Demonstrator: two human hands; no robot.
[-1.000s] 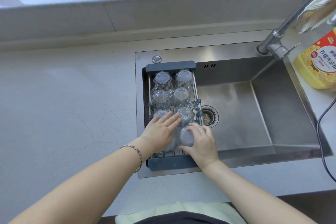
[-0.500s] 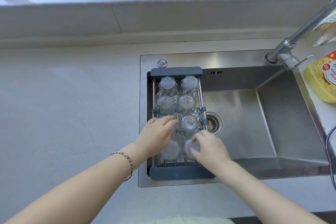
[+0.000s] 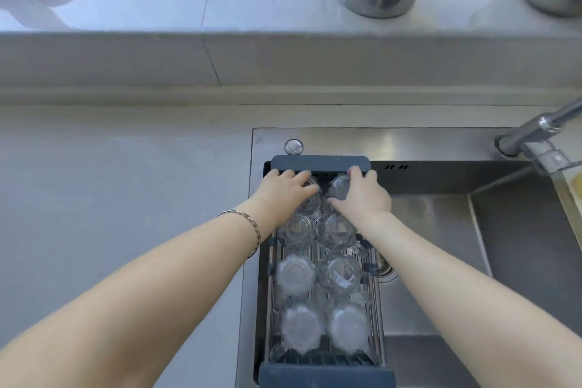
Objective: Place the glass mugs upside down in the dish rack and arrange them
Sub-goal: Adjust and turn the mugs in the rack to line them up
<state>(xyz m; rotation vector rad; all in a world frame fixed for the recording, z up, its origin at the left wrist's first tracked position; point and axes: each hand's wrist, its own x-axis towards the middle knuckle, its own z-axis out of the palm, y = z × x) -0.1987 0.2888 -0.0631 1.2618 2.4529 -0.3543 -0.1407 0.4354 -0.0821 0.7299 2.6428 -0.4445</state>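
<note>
1. The rack (image 3: pixel 319 163) spans the sink's (image 3: pixel 441 261) left end, full of upturned mugs (image 3: pixel 296 272).
2. Your left hand (image 3: pixel 283 187) and right hand (image 3: pixel 362 192) each cup a mug at 12 o'clock.
3. Glass looks hard, slick and brittle; grip the walls, not the handles.

dish rack full; sink basin open to the right

glass mugs (image 3: pixel 295 271) fill the dish rack (image 3: pixel 319 163) in two columns, touching, no gap between. left hand (image 3: pixel 283 187) and right hand (image 3: pixel 362 194) cover the far pair. sink basin (image 3: pixel 441 261) bare; faucet (image 3: pixel 535 132) overhangs its far right corner.
</note>
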